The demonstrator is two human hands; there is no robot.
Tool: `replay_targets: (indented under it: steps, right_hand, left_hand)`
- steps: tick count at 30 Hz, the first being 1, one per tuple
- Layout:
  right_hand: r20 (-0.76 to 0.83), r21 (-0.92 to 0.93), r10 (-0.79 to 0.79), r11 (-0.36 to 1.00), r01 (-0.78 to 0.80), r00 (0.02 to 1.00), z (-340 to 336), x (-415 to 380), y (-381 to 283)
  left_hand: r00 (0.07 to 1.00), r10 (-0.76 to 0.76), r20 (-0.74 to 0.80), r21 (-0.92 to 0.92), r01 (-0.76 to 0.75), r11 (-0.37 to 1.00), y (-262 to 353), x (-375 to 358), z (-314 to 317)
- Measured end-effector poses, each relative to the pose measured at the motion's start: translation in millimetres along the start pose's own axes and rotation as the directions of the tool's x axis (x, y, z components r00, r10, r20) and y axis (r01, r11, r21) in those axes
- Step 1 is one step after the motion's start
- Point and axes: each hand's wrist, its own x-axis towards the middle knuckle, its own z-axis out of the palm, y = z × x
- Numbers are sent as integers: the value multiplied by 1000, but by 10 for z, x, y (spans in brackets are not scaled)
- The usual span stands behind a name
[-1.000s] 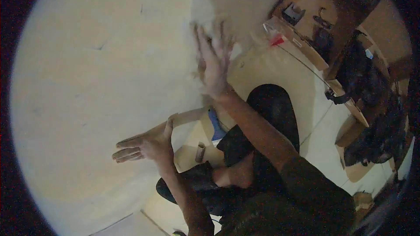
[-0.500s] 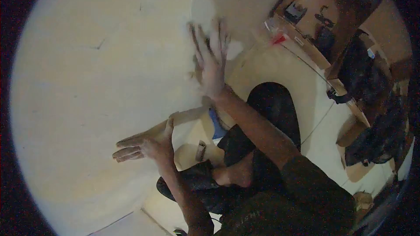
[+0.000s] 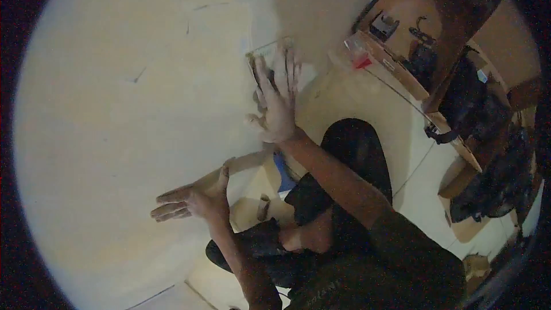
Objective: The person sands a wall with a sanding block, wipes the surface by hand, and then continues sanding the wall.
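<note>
My right hand (image 3: 276, 100) reaches up against a pale wall (image 3: 126, 126), fingers stretched over a flat rectangular tool (image 3: 252, 57). The tool's thin straight edge shows beyond the fingertips. Dark parts of it appear between the fingers and near the thumb; its exact kind cannot be made out. Lower on the left, my left hand (image 3: 198, 198) holds nothing. Its fingers are extended and the thumb stands apart, with a shadow beside it. Whether it touches the wall is not clear.
Beside my bent legs (image 3: 359, 155) lie a blue item (image 3: 283, 173) with a white edge and a small brownish cylinder (image 3: 263, 208). A cardboard box (image 3: 402, 74) with dark items stands at upper right, with a red item (image 3: 361, 62) in clear plastic near it.
My right hand has shifted slightly downward in view, and the tool's edge now shows clearly. My left hand keeps its spread shape, with a small shift. The whole view has moved a little.
</note>
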Motion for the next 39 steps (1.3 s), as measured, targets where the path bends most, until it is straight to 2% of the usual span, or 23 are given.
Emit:
replay_targets:
  steps: [1,2,4,7,9,11,14,15,16,18,19,21,24,26,29,31,33,34,36,39]
  right_hand:
    - [13,-6,14,1000,-13,1000,13,-14,47]
    - [18,-12,16,1000,-16,1000,-96,224,-53]
    - [21,-35,24,999,-23,999,-155,383,-131]
    - [36,-104,33,994,-29,999,-150,325,-123]
    - [75,-170,57,984,-44,996,-89,83,-71]
    - [31,-221,64,974,-56,997,-136,363,-127]
    - [-18,-221,19,975,-22,1000,-222,775,-157]
    - [-34,-209,-6,978,-1,999,-246,843,-165]
    - [16,-244,16,970,-12,1000,-228,767,-140]
    - [108,-321,73,946,-35,991,-207,490,-119]
    - [106,-318,70,947,-33,992,-214,486,-88]
    - [89,-306,74,951,-43,993,-293,661,-192]
    - [-10,-193,20,981,-22,1000,-233,743,-187]
    - [42,-179,8,984,0,999,-210,538,-162]
    - [48,-228,23,974,-11,999,-259,669,-208]
    - [46,-224,51,974,-40,998,-235,667,-221]
    - [55,-159,66,986,-56,996,-196,608,-240]
    - [75,-161,71,985,-58,995,-204,598,-274]
    - [119,-171,95,983,-74,988,-276,517,-317]
    - [14,-150,72,986,-69,997,-226,702,-320]
  left_hand:
    - [969,-112,219,-172,151,973,-54,6,-14]
    - [885,-174,432,-308,326,894,-52,39,-64]
    - [935,-180,304,-205,249,946,95,51,-205]
    - [999,-43,0,87,42,995,38,-59,-82]
    - [998,-50,-23,71,52,996,69,-16,-82]
    - [959,-193,205,-178,231,957,113,15,-169]
    - [939,-175,296,-113,216,970,158,52,-243]
    - [975,-151,162,-120,171,978,-35,10,-12]
    - [991,-130,20,-134,132,982,-334,-56,462]
    - [990,-136,23,-226,137,964,-190,18,357]
    - [974,-142,174,-296,189,936,-114,-18,135]
    - [945,-154,290,-285,239,928,118,24,-119]
    - [970,-154,190,-149,183,972,141,-15,-193]
    - [997,-50,59,-189,60,980,77,-56,-127]
    - [978,-77,194,-231,121,965,-131,-91,99]
    - [923,-103,370,-387,253,887,-1,17,-118]
    - [959,-164,231,-304,231,924,85,-3,-182]
    - [986,-169,-10,-124,167,978,101,-71,-74]
    - [985,-110,-134,5,112,994,5,-141,100]
    - [986,-93,140,-107,109,988,-204,-95,171]
